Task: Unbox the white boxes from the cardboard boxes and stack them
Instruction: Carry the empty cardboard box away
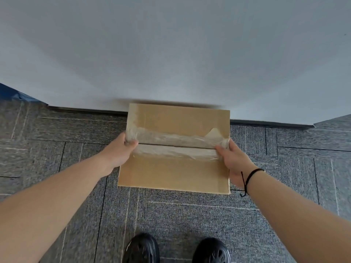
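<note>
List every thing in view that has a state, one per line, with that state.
cardboard box: flaps closed, held above the carpet near the wall
tape: wrinkled, slit along the centre seam
left hand: grips the box's left edge
right hand: grips the box's right edge

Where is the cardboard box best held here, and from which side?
By its two short ends, one hand from each side, as now: the left hand and right hand grip the box at the ends of the taped centre seam. It is wide and flat, so opposed side grips probably keep it level.
</note>
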Tool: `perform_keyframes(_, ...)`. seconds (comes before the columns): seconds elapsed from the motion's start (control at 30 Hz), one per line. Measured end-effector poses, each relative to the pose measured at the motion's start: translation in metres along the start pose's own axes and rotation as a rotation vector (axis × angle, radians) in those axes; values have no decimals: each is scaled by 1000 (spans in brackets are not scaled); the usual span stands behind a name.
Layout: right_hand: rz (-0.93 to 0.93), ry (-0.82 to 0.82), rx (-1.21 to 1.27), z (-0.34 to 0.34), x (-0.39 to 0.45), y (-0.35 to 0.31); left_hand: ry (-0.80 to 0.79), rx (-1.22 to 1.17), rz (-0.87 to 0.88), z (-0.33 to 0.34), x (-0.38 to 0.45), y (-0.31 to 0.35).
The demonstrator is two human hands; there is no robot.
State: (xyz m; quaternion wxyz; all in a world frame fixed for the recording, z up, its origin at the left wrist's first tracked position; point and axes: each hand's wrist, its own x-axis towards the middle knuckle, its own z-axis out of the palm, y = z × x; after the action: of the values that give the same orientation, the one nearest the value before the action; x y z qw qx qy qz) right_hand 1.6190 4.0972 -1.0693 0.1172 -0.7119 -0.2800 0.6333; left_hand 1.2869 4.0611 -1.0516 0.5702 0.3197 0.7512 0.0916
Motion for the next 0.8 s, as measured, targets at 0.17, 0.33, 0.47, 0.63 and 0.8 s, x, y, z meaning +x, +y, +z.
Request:
perform_keyframes(0.17, 11, 53, -93, -2, -35, -36, 98, 217, -80, -2, -40, 29)
perform_keyframes(0.33, -22, 55, -85, -15, -133, -89, 117, 251, -38, -9, -125, 73)
perform_keyframes(0.47, 19, -12, -41, -24, -246, -141, 92, 160, 13, -29, -229, 127)
perform_keyframes(0.63, -23, -89, -81, -33, -396, -212, 47, 15, 35, -82, -375, 198)
perform_keyframes(0.8, -51, -153, -92, -20, -539, -281, 87, -145, 103, -142, -506, 236)
